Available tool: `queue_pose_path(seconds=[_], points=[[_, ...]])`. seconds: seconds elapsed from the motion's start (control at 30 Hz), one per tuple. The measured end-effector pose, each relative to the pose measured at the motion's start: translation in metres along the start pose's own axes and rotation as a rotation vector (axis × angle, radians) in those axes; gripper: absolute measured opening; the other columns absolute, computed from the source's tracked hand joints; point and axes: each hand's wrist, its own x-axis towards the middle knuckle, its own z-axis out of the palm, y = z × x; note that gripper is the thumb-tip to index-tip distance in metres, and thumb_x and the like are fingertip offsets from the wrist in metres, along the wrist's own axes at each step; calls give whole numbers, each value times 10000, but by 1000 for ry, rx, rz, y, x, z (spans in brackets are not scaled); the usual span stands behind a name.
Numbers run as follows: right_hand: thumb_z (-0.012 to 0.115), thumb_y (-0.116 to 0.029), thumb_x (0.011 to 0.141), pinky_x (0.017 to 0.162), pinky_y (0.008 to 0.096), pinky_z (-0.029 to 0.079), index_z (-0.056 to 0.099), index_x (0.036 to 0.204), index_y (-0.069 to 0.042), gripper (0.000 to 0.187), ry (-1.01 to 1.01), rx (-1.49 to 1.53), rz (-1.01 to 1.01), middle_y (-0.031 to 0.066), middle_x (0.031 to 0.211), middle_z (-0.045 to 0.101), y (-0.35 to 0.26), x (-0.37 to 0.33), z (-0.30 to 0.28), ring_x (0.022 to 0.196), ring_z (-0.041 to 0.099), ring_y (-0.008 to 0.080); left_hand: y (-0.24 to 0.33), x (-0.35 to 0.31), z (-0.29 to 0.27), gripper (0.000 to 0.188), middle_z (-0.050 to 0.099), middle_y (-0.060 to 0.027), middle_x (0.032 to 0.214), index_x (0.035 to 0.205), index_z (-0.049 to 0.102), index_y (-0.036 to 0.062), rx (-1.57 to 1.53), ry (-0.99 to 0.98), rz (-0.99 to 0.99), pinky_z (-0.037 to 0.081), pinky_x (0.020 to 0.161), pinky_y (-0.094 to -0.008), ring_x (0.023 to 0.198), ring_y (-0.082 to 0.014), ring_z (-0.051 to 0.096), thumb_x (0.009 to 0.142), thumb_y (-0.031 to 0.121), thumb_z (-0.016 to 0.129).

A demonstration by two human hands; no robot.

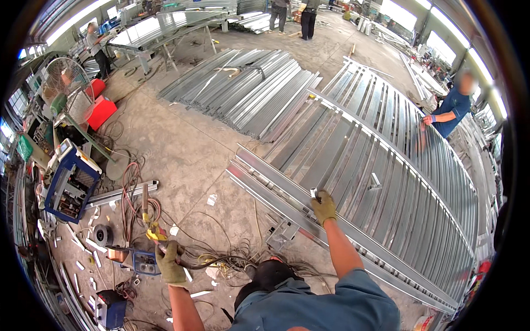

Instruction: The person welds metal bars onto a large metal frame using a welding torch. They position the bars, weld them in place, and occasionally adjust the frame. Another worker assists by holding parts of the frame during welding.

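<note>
My left hand point(170, 266), in an olive work glove, is closed around the dark handle of what looks like a welding torch point(164, 246). From it a thick black cable point(221, 260) runs off to the right, and a yellow part point(156, 233) shows just beyond the fingers. My right hand point(324, 208), gloved alike, is closed on a short metal piece point(314, 193) at the near rail of a large metal frame point(353, 160). Long slats lie side by side across this frame. A similar short piece point(375, 181) rests on the slats farther right.
A co-worker point(452, 107) in blue reaches over the frame's far right side. Stacked metal profiles point(248, 88) lie beyond it. Left are a fan point(69, 83), a red box point(102, 113), a blue-and-white machine point(72, 179) and a wire spool point(102, 235). Tangled cables point(130, 187) and scraps litter the floor.
</note>
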Motion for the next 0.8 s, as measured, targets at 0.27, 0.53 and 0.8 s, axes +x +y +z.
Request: queue_pose_path(seconds=[0.27, 0.53, 0.8], points=[[659, -368, 960, 961, 553, 536, 744, 1094, -56, 350, -83, -98, 117, 213, 1067, 785, 30, -1, 53, 1043, 716, 443, -47, -77, 8, 332, 641, -17, 813, 1228, 641, 14, 138, -84, -159, 430, 583, -260, 654, -108, 567, 934, 103, 767], [758, -307, 1022, 879, 315, 571, 679, 1250, -41, 359, -334, 645, 388, 59, 982, 728, 19, -47, -71, 1031, 716, 120, -121, -139, 38, 339, 750, -72, 985, 1380, 658, 55, 373, -481, -467, 573, 632, -340, 741, -169, 666, 1049, 79, 728], [730, -211, 1087, 1096, 425, 578, 538, 1578, -42, 554, -199, 1531, 536, 64, 1248, 732, 118, -306, -254, 1238, 697, 198, -137, -284, 157, 241, 621, 13, 784, 1141, 638, 105, 289, -727, -492, 573, 604, -296, 539, -102, 556, 949, 43, 771]])
